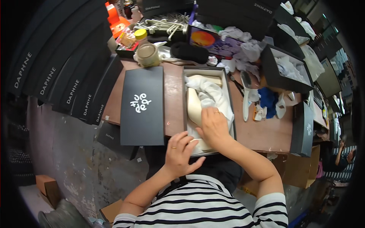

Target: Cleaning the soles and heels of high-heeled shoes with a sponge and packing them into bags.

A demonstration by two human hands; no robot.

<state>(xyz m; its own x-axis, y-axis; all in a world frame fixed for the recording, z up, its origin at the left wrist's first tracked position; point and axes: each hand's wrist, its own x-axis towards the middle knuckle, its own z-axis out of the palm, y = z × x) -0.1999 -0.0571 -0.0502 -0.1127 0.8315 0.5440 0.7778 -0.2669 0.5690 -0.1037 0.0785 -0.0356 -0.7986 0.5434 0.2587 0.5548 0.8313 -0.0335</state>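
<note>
An open dark shoebox [229, 98] stands at the table's front edge, with cream-coloured shoes [194, 106] inside. Crumpled white tissue paper [209, 90] lies over and between the shoes. My right hand [215, 127] reaches into the box, its fingers bent down and closed on the paper; the fingertips are partly hidden. At the box's near left corner my left hand [180, 155] is open, fingers apart, close to the heel end of a shoe. The dark box lid [142, 117] with white lettering lies flat to the left of the box.
Stacked dark shoeboxes [68, 76] rise at the left. Behind the box are a yellow-capped jar [147, 53], a black brush [189, 52] and a purple carton [216, 40]. At right lie a white-handled brush [246, 98], a blue cloth [267, 102] and another paper-filled box [289, 68].
</note>
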